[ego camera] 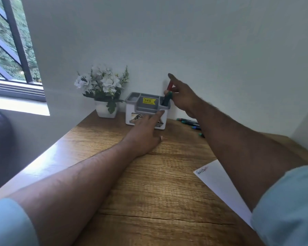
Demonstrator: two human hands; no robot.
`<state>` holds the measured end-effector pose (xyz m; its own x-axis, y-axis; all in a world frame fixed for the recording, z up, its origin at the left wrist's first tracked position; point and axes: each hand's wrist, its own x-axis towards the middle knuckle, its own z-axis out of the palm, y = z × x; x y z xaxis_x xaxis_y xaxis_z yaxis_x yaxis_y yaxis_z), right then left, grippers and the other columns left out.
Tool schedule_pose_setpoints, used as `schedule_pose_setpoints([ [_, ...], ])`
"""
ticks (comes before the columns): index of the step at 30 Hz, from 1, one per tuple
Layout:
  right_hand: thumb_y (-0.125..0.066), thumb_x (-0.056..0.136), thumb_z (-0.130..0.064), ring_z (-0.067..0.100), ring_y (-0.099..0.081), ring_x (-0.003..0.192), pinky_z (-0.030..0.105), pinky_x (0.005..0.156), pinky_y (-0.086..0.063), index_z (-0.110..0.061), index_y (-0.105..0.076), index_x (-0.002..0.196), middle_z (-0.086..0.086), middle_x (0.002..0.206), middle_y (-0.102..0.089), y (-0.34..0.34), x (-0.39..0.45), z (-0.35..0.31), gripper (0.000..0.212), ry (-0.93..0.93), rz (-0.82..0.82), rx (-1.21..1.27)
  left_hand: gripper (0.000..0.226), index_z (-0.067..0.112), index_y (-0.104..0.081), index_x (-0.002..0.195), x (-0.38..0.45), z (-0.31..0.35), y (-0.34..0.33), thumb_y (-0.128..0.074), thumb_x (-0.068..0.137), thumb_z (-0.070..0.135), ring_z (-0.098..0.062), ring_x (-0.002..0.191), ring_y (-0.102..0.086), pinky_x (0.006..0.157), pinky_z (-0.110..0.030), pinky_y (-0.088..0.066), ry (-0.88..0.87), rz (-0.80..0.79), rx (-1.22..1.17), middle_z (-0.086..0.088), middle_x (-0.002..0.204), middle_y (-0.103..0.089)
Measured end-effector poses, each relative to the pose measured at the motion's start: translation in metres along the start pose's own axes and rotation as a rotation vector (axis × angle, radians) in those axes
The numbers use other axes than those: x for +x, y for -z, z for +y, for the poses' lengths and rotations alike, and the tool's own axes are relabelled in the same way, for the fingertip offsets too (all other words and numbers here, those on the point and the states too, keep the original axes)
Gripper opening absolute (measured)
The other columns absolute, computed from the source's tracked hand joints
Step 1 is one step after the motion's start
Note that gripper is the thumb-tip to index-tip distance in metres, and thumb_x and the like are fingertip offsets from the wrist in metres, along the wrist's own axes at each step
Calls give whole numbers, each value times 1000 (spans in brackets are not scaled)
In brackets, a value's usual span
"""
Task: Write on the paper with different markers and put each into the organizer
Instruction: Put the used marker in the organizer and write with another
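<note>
While the desk (149, 183) is carrying everything, the person is working at the organizer (147, 110) standing at its far edge.

Nearer than the organizer, to its right, one sheet of paper (219, 181) is lying with a line of coloured writing at its top corner. The left hand (146, 134) is reaching to the organizer's front, fingers loosely extended and one fingertip touching its rim, likely steadying it. The right hand (182, 96) is hovering over the organizer's right compartment, thumb and fingers pinching a red marker (170, 85) upright, forefinger raised, probably to drop it in beside one green-capped marker (167, 99) already standing there. Right of the organizer, at least three loose markers (190, 122) are waiting, partly hidden by the arm.
</note>
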<state>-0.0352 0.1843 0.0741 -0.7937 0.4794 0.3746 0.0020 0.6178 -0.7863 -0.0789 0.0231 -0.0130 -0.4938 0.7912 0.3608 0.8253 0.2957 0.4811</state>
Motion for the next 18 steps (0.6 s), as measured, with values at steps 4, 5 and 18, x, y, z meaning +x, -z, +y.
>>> schedule_pose_setpoints([
  [4, -47, 98, -6, 16, -48, 113, 23, 94, -38, -18, -38, 145, 9, 134, -50, 7, -5, 8, 50, 26, 43, -54, 87, 35, -7, 151, -1, 1, 1, -65, 86, 33, -24, 138, -27, 115, -43, -27, -2, -14, 27, -5, 147, -33],
  [5, -50, 96, -6, 17, -50, 118, 24, 97, -38, -15, -45, 140, 9, 136, -51, 13, -9, 14, 45, 31, 79, -100, 87, 35, -6, 151, -1, 2, 1, -64, 87, 33, -24, 139, -27, 115, -44, -27, -2, -23, 39, -5, 147, -33],
  [18, -53, 92, -20, 28, -55, 111, 39, 92, -45, -14, -61, 121, 11, 126, -60, 36, -31, 78, 31, -94, -265, -989, 45, 25, -47, 138, -5, 14, 2, -50, 93, 26, -19, 119, -46, 100, -42, -44, -196, 29, 279, 1, 126, -52],
])
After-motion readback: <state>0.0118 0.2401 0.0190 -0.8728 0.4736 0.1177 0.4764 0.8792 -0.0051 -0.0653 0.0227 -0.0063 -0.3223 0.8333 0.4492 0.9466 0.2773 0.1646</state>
